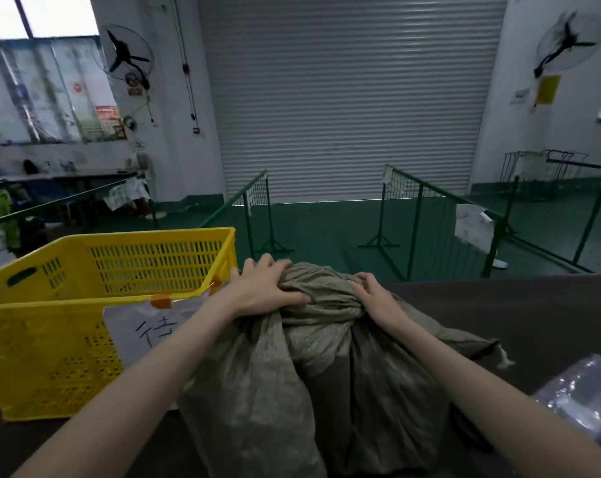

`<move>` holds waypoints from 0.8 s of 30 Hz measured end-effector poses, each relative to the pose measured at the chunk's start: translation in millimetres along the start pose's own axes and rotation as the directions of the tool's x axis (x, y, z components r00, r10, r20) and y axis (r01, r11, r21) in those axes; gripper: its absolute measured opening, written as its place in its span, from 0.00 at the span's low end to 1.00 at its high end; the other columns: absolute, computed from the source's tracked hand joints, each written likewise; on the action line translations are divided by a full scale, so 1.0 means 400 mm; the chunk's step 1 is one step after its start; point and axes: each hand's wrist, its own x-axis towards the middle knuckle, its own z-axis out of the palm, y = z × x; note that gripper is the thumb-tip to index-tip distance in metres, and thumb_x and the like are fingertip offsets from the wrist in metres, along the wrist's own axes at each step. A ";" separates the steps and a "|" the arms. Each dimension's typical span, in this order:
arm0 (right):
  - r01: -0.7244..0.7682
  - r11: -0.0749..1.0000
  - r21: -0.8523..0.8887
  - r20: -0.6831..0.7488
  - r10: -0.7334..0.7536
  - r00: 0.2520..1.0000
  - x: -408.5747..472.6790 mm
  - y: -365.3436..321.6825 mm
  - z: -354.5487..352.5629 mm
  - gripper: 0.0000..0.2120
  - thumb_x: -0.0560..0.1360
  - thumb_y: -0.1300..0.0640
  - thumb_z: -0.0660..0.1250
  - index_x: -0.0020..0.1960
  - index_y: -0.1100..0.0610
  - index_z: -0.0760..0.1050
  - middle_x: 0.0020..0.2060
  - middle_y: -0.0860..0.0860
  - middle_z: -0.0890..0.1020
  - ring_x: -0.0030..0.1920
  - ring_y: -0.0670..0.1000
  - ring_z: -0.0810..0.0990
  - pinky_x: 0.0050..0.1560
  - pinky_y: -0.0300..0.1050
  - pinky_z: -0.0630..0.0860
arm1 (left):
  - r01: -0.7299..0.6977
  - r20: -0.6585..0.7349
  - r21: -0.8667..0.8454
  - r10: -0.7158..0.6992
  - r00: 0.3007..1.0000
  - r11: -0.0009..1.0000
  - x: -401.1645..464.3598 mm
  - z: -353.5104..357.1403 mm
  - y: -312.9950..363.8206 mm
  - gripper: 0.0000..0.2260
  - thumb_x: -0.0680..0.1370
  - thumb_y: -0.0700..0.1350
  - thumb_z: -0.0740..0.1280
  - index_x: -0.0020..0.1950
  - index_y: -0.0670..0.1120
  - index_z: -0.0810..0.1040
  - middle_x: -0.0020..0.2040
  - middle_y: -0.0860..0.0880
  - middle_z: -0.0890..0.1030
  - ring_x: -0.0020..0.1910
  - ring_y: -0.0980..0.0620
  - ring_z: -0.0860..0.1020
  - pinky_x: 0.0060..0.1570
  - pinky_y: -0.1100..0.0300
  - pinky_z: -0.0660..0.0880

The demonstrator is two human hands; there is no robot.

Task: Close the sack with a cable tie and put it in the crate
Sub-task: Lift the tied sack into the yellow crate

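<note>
A bulky grey-green woven sack point(313, 381) stands on the dark table in front of me, its top gathered into a bunch. My left hand point(264, 288) grips the bunched top from the left. My right hand point(378, 298) clasps the gathered neck from the right. A yellow slotted plastic crate point(85, 305) sits just left of the sack, its inside looking empty, with a white paper label point(144, 332) taped to its near wall. No cable tie shows in view.
A clear plastic bag point(581, 401) lies on the dark table point(533, 315) at my right. Beyond the table are green wire barriers point(423, 215), a green floor and a shut roller door point(347, 98).
</note>
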 end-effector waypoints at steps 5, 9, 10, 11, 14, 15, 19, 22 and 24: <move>-0.013 0.998 0.068 0.278 -0.006 0.961 -0.018 0.008 -0.040 0.34 0.74 0.37 0.61 0.75 0.49 0.57 0.70 0.48 0.66 0.70 0.49 0.66 0.70 0.50 0.64 | 0.036 -0.027 0.069 -0.034 0.999 0.997 -0.008 0.057 0.007 0.32 0.69 0.68 0.65 0.68 0.54 0.64 0.70 0.49 0.61 0.66 0.41 0.62 0.64 0.40 0.59; 0.008 0.993 -0.114 0.343 0.031 0.939 -0.023 0.022 -0.039 0.42 0.70 0.42 0.70 0.76 0.45 0.50 0.64 0.47 0.58 0.70 0.51 0.58 0.72 0.52 0.61 | 0.043 -0.071 -0.034 -0.045 0.996 0.998 0.004 0.060 0.003 0.21 0.69 0.65 0.67 0.54 0.54 0.70 0.60 0.51 0.76 0.63 0.42 0.69 0.60 0.39 0.60; 0.014 0.990 -0.142 0.320 0.033 0.947 -0.020 0.022 -0.036 0.42 0.69 0.42 0.71 0.75 0.45 0.51 0.66 0.48 0.57 0.72 0.53 0.56 0.72 0.54 0.60 | 0.050 -0.089 -0.032 -0.053 0.995 0.998 0.007 0.061 0.005 0.21 0.69 0.65 0.67 0.53 0.53 0.70 0.58 0.51 0.77 0.62 0.42 0.70 0.60 0.38 0.60; 0.020 0.988 -0.155 0.306 0.028 0.951 -0.020 0.018 -0.033 0.42 0.69 0.42 0.72 0.75 0.46 0.53 0.68 0.50 0.57 0.73 0.55 0.54 0.73 0.55 0.58 | 0.057 -0.102 -0.024 -0.059 0.993 0.998 0.008 0.064 0.009 0.22 0.69 0.65 0.67 0.54 0.53 0.70 0.59 0.50 0.78 0.62 0.41 0.70 0.60 0.38 0.60; 0.000 0.988 -0.155 0.328 0.052 0.943 -0.020 0.007 -0.030 0.43 0.69 0.43 0.72 0.75 0.51 0.53 0.71 0.52 0.58 0.74 0.55 0.56 0.72 0.53 0.59 | 0.074 -0.115 -0.025 -0.077 0.990 0.997 0.009 0.069 0.015 0.26 0.70 0.64 0.68 0.61 0.52 0.69 0.63 0.49 0.76 0.64 0.40 0.69 0.62 0.37 0.60; -0.026 0.991 -0.128 0.348 0.070 0.935 -0.023 0.004 -0.033 0.43 0.68 0.43 0.73 0.74 0.52 0.53 0.70 0.51 0.59 0.73 0.55 0.59 0.71 0.52 0.61 | 0.083 -0.110 -0.027 -0.085 0.990 0.996 0.006 0.069 0.018 0.28 0.70 0.64 0.69 0.63 0.53 0.68 0.63 0.49 0.75 0.64 0.40 0.69 0.62 0.37 0.60; -0.051 0.998 -0.031 0.369 0.059 0.928 -0.028 -0.006 -0.037 0.38 0.64 0.48 0.78 0.67 0.55 0.64 0.62 0.51 0.74 0.61 0.50 0.74 0.59 0.45 0.71 | 0.069 -0.082 0.007 -0.069 0.994 0.998 -0.001 0.051 0.020 0.24 0.70 0.63 0.70 0.60 0.52 0.72 0.60 0.48 0.79 0.62 0.41 0.73 0.59 0.37 0.63; 0.046 0.998 -0.033 0.387 -0.030 0.922 -0.047 -0.015 -0.048 0.31 0.65 0.55 0.78 0.64 0.57 0.70 0.56 0.48 0.78 0.59 0.49 0.76 0.58 0.42 0.71 | 0.033 -0.136 0.027 -0.029 0.990 0.999 -0.012 0.032 0.050 0.14 0.74 0.54 0.67 0.57 0.51 0.75 0.57 0.47 0.80 0.60 0.41 0.75 0.59 0.38 0.68; 0.132 0.988 -0.084 0.373 -0.092 0.923 -0.053 -0.021 -0.061 0.26 0.64 0.57 0.78 0.60 0.57 0.75 0.54 0.49 0.81 0.57 0.49 0.78 0.61 0.45 0.72 | 0.017 -0.195 0.096 0.002 0.981 0.995 -0.011 0.025 0.073 0.10 0.76 0.51 0.64 0.55 0.50 0.75 0.56 0.46 0.81 0.58 0.40 0.76 0.56 0.41 0.70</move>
